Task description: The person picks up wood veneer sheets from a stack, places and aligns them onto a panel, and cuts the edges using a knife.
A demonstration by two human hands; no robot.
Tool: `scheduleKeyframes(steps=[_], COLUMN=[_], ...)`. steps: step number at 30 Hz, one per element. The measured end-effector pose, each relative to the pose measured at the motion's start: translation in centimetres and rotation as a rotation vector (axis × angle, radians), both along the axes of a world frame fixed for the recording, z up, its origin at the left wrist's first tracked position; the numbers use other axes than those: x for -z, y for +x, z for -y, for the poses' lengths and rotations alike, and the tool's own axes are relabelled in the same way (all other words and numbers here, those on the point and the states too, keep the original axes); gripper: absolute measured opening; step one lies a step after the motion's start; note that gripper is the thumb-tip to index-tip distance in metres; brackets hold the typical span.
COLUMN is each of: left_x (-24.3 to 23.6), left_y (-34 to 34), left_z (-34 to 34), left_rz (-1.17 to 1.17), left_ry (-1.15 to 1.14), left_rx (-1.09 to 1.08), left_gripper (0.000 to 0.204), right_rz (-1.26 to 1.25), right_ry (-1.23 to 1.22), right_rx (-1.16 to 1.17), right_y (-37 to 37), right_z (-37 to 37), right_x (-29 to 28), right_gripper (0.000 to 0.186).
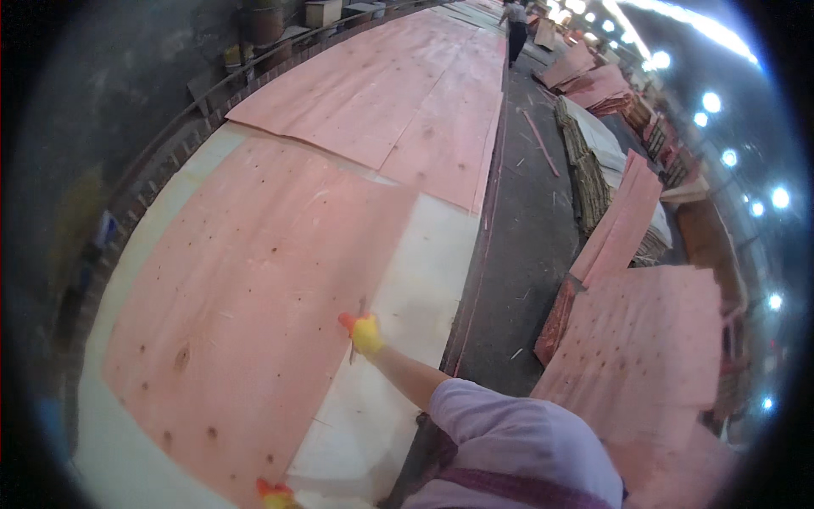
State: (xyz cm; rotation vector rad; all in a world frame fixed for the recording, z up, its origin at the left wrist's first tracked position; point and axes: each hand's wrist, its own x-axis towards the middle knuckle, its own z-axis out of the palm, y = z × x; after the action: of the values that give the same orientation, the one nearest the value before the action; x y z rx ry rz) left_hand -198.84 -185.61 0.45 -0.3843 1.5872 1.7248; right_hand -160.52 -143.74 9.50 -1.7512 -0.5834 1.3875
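Note:
A large pink wood veneer sheet with dark knots lies over a pale layer on a long worktable. My right hand, in a yellow glove with orange-red fingertips, is closed on the sheet's right edge about midway along. Farther down that same edge my left hand, gloved alike, grips near the sheet's corner; the frame's bottom cuts it off. Beyond this sheet, more pink veneer overlaps its far edge and covers the table into the distance.
A dark floor aisle with wood scraps runs along the table's right side. Right of it stand stacked pale veneers and pink veneer sheets. A person stands far down the aisle. Rails and boxes line the left side.

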Motion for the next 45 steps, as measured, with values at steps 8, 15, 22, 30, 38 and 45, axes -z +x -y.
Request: scheduleKeyframes(steps=[8,15,22,30,38,45], left_x=[-7.8,-9.3,-7.3,-2.2,-4.3,-1.0], left_y=[5.2,6.8,-0.4,0.3,1.4,0.1], left_z=[-2.9,-7.6,-18.8,-19.5,-19.1,-16.9], left_rz=[-0.011,-0.069,0.189,0.204,0.05,0.047], left_ry=[0.116,0.56,0.455,0.476,0.474,0.352], left_rx=[-0.232,-0.053,-0.05,-0.224,-0.288,-0.281], left_gripper=[0.051,0.048,0.032,0.036,0.042,0.028], right_rz=[0.005,-0.381,-0.083,-0.164,0.014,-0.112], right_ry=[0.364,0.414,0.366,0.305,0.253,0.327], right_rx=[-0.13,-0.047,-0.191,-0.029,-0.319,0.004], right_y=[-5.1,-2.4,-4.7,-3.7,-4.2,-7.6], right_z=[1.5,-1.6,-15.0,-16.4,-16.5,-17.5], right_x=[-18.3,-19.9,-2.3,7.9,7.8,8.0], right_gripper=[0.015,0.022,0.026,0.028,0.024,0.017])
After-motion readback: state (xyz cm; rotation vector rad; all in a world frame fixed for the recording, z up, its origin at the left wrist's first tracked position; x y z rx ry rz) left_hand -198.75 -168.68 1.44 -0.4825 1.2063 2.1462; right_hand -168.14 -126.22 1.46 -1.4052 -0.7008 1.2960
